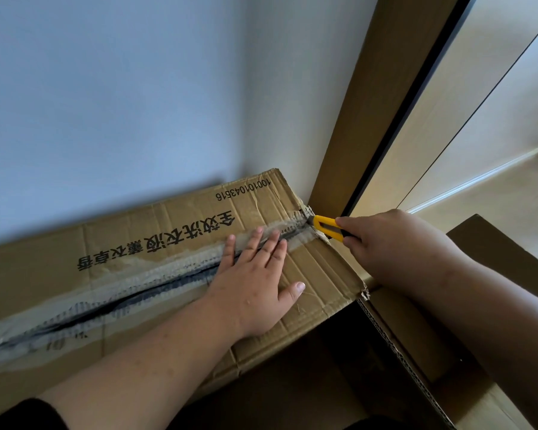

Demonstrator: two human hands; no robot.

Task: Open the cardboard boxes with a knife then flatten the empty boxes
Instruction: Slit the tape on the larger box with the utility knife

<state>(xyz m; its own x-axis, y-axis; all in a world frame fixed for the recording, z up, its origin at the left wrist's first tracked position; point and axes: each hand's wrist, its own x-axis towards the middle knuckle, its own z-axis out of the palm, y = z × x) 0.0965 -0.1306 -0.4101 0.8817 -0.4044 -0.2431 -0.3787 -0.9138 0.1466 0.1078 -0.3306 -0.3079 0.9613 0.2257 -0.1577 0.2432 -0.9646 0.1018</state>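
Note:
A long brown cardboard box (143, 252) with printed black characters lies against the wall. A strip of worn clear tape (168, 271) runs along its top seam. My left hand (255, 287) presses flat on the box top, fingers straight and spread over the seam. My right hand (392, 243) grips a yellow utility knife (326, 226). The knife's tip sits at the seam's right end, at the torn corner of the box.
A second open cardboard box (416, 342) stands in front at the lower right, its flaps up. A white wall rises behind the box. A brown door frame (370, 119) and light wood floor lie to the right.

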